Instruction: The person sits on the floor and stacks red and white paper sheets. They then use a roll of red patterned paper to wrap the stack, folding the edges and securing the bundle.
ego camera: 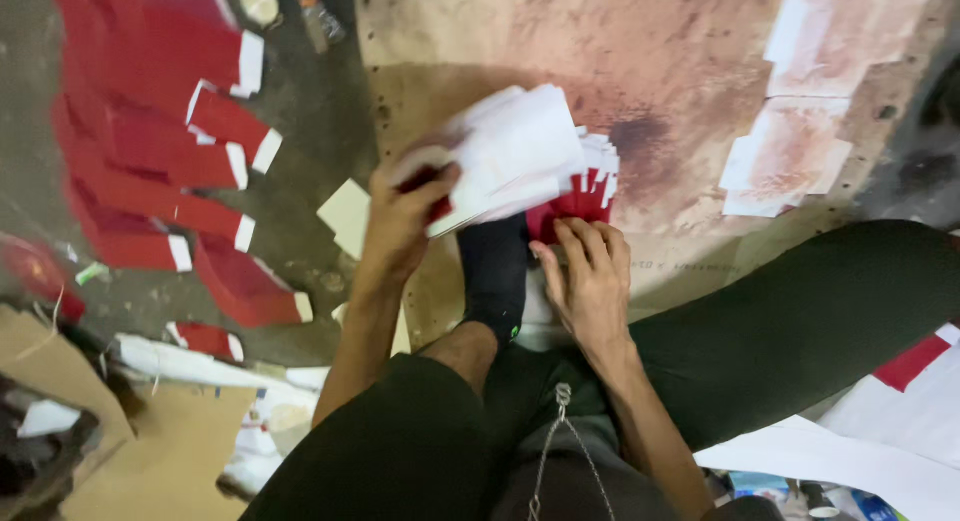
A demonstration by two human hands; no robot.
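Left hand: left hand (405, 216) closed around a sheaf of white paper pieces (510, 156), lifted above the board.
Right hand: right hand (588, 276) flat, fingers spread, pressing on a fanned stack of red cards (570, 201).
Stack location: on the stained board (680, 71), just past a black-socked foot (495, 271).
Nearby: red strips with white ends (160, 171) lie on the floor at left.
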